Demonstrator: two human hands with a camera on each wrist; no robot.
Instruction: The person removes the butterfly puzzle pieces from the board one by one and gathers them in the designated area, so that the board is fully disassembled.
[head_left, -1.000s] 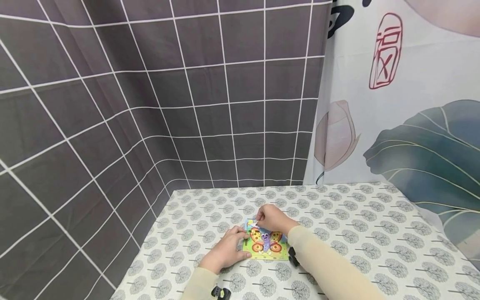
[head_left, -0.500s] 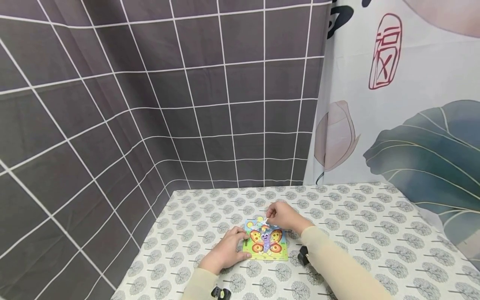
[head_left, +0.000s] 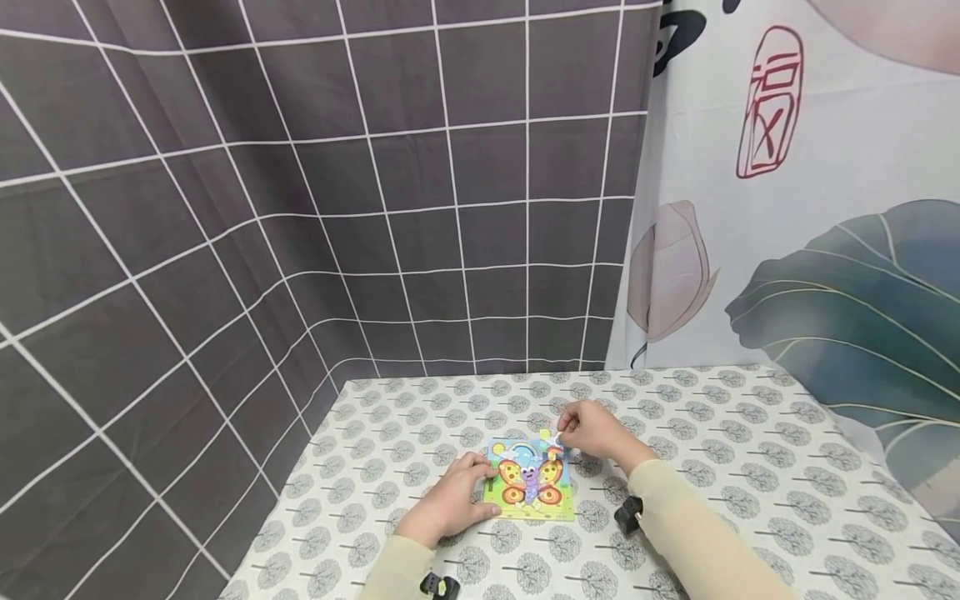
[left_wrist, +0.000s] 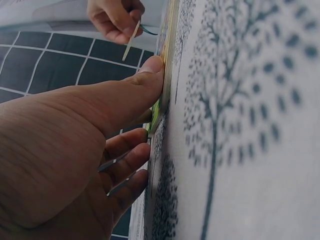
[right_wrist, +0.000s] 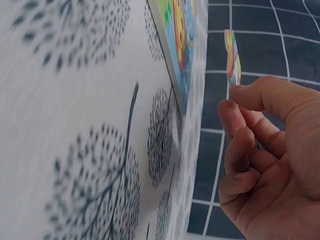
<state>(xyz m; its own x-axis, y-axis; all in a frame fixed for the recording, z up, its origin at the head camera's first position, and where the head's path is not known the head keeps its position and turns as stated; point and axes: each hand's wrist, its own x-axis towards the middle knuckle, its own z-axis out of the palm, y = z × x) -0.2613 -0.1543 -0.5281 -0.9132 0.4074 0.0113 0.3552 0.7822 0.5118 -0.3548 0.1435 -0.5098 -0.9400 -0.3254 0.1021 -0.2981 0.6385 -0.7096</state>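
Right wrist view: right hand (right_wrist: 295, 155) pinches flat piece (right_wrist: 232, 57) by one end, rest jutting past fingertips. Head: left hand (head_left: 450, 498), fingers spread, touches edge of butterfly board (head_left: 543, 508).

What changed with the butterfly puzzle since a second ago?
The right hand moved to the right, carrying the little puzzle piece it pinches from over the board's top left to near its top right corner. That uncovered the rainbow. Nothing was let go. The left hand stayed at the left side of the butterfly board, which stayed put too.
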